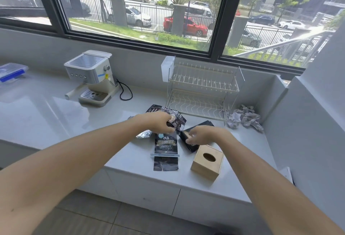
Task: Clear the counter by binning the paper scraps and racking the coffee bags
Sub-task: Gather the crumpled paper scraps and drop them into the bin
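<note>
Three black coffee bags lie on the white counter (56,115) in front of a white wire rack (203,87). My left hand (158,123) grips the far bag with white lettering (179,118) at its lower edge. My right hand (201,136) closes on the plain black bag (188,142) to the right. A third printed bag (165,148) lies flat between them, near the counter's front edge. Crumpled grey paper scraps (245,118) sit right of the rack, by the wall. A small silvery scrap (143,134) lies under my left wrist.
A wooden tissue box (207,162) stands just under my right hand near the counter edge. A cream espresso machine (91,78) with a black cord (126,91) sits at the back left. A clear lidded box (12,71) is at the far left. No bin is in view.
</note>
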